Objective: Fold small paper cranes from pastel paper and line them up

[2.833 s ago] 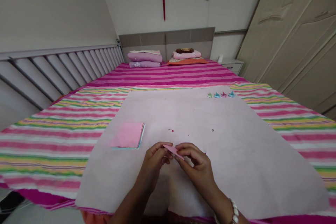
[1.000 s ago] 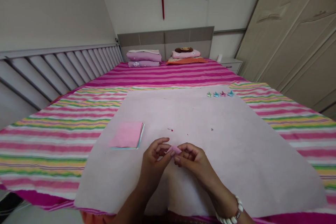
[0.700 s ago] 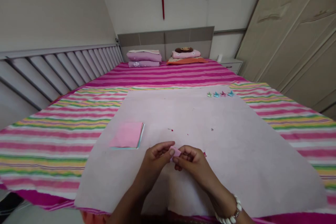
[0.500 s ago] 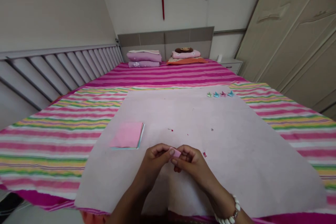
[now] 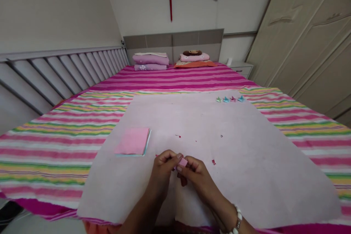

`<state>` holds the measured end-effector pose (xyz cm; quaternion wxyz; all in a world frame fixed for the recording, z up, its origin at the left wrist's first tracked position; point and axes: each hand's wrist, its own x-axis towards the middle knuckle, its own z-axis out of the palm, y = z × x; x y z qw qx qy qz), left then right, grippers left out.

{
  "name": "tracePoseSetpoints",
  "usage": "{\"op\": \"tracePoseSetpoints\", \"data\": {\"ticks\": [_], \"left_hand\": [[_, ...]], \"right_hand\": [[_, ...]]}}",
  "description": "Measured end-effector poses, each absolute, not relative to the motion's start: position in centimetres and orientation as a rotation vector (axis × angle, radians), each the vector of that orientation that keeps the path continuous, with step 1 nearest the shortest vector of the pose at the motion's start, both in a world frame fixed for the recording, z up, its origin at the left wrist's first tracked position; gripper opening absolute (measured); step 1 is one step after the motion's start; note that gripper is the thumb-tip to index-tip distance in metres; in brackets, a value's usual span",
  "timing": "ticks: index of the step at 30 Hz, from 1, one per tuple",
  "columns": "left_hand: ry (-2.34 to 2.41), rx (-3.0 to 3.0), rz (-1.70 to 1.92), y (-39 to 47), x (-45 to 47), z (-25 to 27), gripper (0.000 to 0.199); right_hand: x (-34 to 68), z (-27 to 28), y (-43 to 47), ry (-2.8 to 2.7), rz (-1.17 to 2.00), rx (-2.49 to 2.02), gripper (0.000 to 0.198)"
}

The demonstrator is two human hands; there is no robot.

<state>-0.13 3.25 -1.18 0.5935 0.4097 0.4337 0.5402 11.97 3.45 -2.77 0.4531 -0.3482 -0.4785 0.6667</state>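
We see the left hand (image 5: 162, 168) and the right hand (image 5: 197, 173) pinching one small folded pink paper (image 5: 183, 162), its outline partly hidden.

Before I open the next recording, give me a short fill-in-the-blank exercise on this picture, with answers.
1. The left hand and right hand hold folded paper coloured ____.
2. The bracelet circles the ____ wrist.
3. The small paper figures in the row number ____.
Missing words: pink; right; four.
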Motion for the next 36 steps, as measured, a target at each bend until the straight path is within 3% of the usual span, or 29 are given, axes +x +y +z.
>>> {"op": "tracePoseSetpoints", "data": {"ticks": [13, 20, 32, 36], "left_hand": [[0.938, 1.019, 1.144, 3.5, -1.2, -0.7, 0.026], [1.031, 0.986, 1.146, 3.4, -1.0, -1.3, 0.028], [1.279, 1.164, 1.245, 2.9, -1.2, -1.3, 0.030], [1.266, 1.164, 1.226, 2.8, -1.4, -0.8, 0.020]], "right_hand": [[12.1, -2.6, 3.3, -1.256, 1.644, -0.893, 0.034], [12.8, -2.3, 3.7, -1.299, 1.471, -0.953, 0.037], [12.9, -2.7, 3.7, -1.199, 1.385, -0.959, 0.030], [12.9, -2.5, 3.6, -1.108, 1.397, -0.918, 0.024]]}}
